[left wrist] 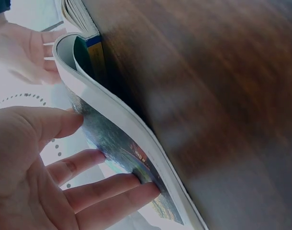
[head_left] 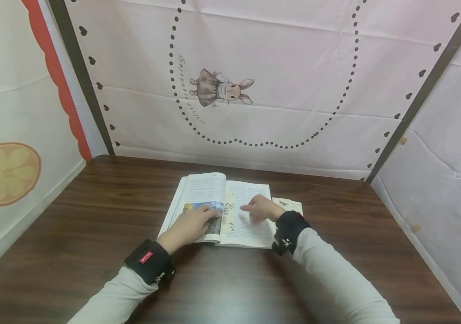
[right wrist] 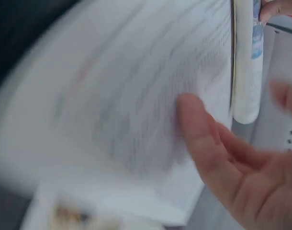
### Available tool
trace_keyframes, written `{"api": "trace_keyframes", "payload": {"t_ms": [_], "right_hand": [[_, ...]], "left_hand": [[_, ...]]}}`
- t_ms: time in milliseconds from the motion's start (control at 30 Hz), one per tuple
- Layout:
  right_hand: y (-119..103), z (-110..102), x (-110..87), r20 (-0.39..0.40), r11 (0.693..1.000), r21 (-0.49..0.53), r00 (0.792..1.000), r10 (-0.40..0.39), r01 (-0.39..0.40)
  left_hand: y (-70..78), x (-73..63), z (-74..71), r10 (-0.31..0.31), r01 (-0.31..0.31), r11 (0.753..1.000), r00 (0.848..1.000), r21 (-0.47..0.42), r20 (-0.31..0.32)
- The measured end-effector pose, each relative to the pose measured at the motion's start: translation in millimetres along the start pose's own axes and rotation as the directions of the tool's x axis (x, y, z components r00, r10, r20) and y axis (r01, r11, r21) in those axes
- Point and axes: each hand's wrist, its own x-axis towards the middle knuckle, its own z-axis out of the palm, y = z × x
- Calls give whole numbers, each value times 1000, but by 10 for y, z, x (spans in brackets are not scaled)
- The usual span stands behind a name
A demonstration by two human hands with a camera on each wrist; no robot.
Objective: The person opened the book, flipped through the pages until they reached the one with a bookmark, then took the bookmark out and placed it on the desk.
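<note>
An open book (head_left: 248,234) lies on the brown wooden table, with printed text on both pages and a colour picture low on the left one. My left hand (head_left: 190,223) rests on that picture, fingers spread and nearly straight, thumb toward the spine. In the left wrist view, the fingertips touch the picture (left wrist: 112,139) and the page curves up at the spine. Over the right page, my right hand (head_left: 263,208) points leftward with its index finger. The right wrist view shows a finger (right wrist: 196,124) against the text, with the page and hand partly blurred.
A cream printed sheet or booklet (head_left: 291,205) sticks out from the book's right side. The wooden table (head_left: 230,283) extends around the book. Printed cloth walls (head_left: 295,81) stand behind it and on both sides. Black bands (head_left: 149,261) wrap both wrists.
</note>
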Motion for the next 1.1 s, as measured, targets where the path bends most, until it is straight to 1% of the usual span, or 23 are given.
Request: {"api": "trace_keyframes", "payload": {"t_ms": [33, 67, 133, 200, 233, 267, 333, 467, 533, 633, 767, 900, 1100], "right_hand": [[3, 9, 33, -12, 995, 100, 1000, 20, -19], [6, 18, 66, -11, 981, 191, 999, 32, -29], [-4, 44, 129, 2, 942, 332, 998, 59, -57], [-40, 86, 180, 23, 904, 419, 996, 84, -86], [-61, 110, 205, 30, 893, 439, 995, 97, -100], [-83, 137, 224, 32, 891, 442, 994, 102, -106], [-142, 198, 252, 31, 902, 418, 995, 100, -103], [-234, 309, 288, -12, 950, 307, 998, 64, -57], [-252, 344, 299, -30, 958, 282, 998, 61, -50], [-245, 357, 294, -43, 957, 287, 997, 67, -52], [-162, 289, 254, -32, 957, 288, 998, 50, -39], [-21, 147, 175, -24, 965, 259, 999, 42, -34], [321, -118, 13, -11, 970, 234, 997, 71, -67]], "left_hand": [[-1, 3, 9, 0, 0, 1000, 1000, -1, -3], [-2, 6, 17, 0, 0, 1000, 1000, -3, -5], [-6, 1, 20, -2, 2, 1000, 1000, -12, -1], [-13, -8, 16, -3, 3, 1000, 1000, -25, 9], [-16, -12, 14, -6, 7, 999, 1000, -32, 18], [-18, -16, 11, -10, 11, 999, 1000, -37, 26], [-17, -20, 3, -15, 16, 999, 999, -43, 39], [-7, -19, -8, -12, 14, 1000, 999, -28, 52], [-1, -18, -15, -6, 7, 1000, 999, -13, 54], [12, -17, -25, -8, 9, 1000, 998, -7, 60], [46, -1, -28, -10, 11, 1000, 997, -14, 71], [53, 11, -22, -11, 12, 1000, 996, -17, 90], [28, -10, -16, -33, 34, 999, 994, -11, 103]]}}
